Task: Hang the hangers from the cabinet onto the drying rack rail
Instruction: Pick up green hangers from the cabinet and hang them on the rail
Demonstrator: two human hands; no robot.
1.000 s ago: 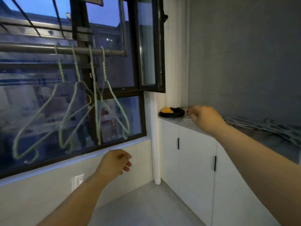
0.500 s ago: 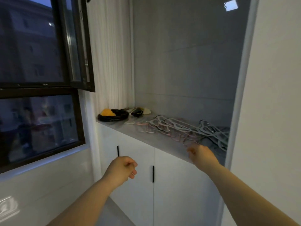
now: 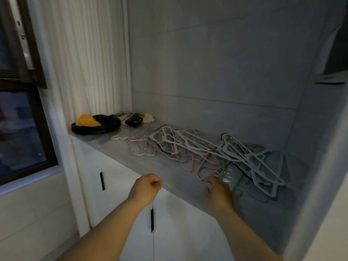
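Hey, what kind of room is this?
Probably a home laundry balcony or utility nook: tangled hangers heaped on a countertop over white cabinets, beside a window.

Both bare forearms reach forward from the lower edge of the view. The left hand (image 3: 145, 189) is curled into a loose fist, knuckles up, holding nothing, just short of the surface's front edge. The right hand (image 3: 219, 194) lies further forward, palm down, its fingers (image 3: 211, 180) spread and slightly bent.
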